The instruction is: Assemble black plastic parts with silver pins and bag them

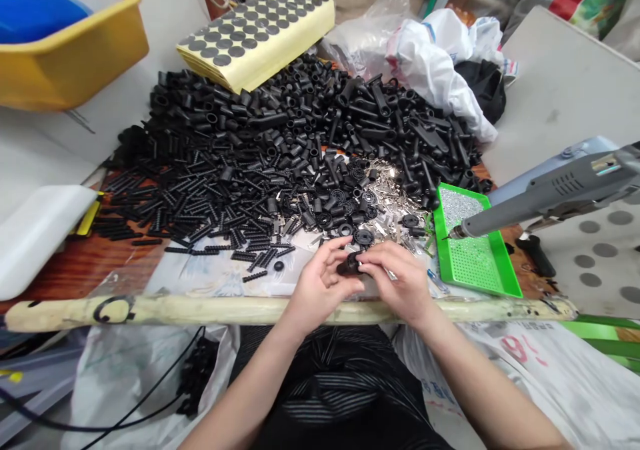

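Note:
Both hands meet just above the near table edge around one small black plastic part (350, 263). My left hand (320, 283) curls its fingers round the part from the left. My right hand (400, 277) pinches it from the right with thumb and fingertips. Just beyond the hands lie round black toothed wheels (363, 237) and a scatter of small shiny metal pieces (385, 190). A big heap of black plastic tubes and rods (280, 143) covers the table behind them.
A green perforated tray (475, 263) with tiny screws sits right of the hands, and a grey electric screwdriver (545, 193) hangs over it. A yellow bin (75, 57) stands far left, sheets of black round pads (255, 30) at the back, plastic bags (440, 57) behind.

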The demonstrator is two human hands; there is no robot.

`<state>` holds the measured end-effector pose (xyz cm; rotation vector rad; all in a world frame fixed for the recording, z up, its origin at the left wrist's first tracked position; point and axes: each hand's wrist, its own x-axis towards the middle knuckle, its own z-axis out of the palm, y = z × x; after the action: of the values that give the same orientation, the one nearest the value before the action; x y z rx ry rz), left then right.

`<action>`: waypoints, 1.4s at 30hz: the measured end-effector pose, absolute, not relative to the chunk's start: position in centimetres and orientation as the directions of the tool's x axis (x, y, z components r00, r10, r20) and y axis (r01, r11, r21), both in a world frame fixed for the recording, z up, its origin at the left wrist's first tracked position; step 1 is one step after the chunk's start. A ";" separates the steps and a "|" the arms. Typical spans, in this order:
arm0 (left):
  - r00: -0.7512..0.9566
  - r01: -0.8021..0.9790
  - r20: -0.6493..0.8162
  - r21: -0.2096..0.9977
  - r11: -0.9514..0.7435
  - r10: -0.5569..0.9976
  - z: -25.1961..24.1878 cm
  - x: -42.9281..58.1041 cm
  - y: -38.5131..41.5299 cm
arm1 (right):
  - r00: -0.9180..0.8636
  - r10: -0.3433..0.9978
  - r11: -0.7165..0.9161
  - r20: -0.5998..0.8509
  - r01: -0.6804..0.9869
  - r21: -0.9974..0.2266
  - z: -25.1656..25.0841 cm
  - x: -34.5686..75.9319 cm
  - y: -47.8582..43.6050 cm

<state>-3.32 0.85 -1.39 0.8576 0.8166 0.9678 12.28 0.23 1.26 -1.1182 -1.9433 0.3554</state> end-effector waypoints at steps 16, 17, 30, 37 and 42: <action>0.227 -0.252 -0.185 0.937 0.241 0.956 -1.4 -2.8 0.3 | -0.192 0.830 0.495 0.524 0.686 -0.533 0.5 11.3 -0.6; 0.221 -0.237 -0.173 0.945 0.225 0.960 -1.4 -2.8 0.2 | -0.197 0.829 0.497 0.524 0.690 -0.526 0.4 11.3 -0.6; 0.203 -0.147 -0.104 0.980 0.135 0.974 -1.8 -2.9 0.1 | -0.157 0.872 0.442 0.463 0.659 -0.609 0.7 11.1 0.0; 0.211 -0.170 -0.081 0.978 0.118 0.974 -2.8 -2.7 -0.3 | -0.172 0.883 0.439 0.436 0.632 -0.639 1.0 11.0 0.3; 0.234 -0.224 -0.104 0.962 0.158 0.967 -2.3 -2.8 0.0 | -0.400 0.776 0.621 0.487 0.620 -0.480 1.2 12.2 0.8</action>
<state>-2.77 0.01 -2.26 1.0337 0.9333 1.0578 12.22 0.82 1.15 -1.0900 -2.1477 0.2883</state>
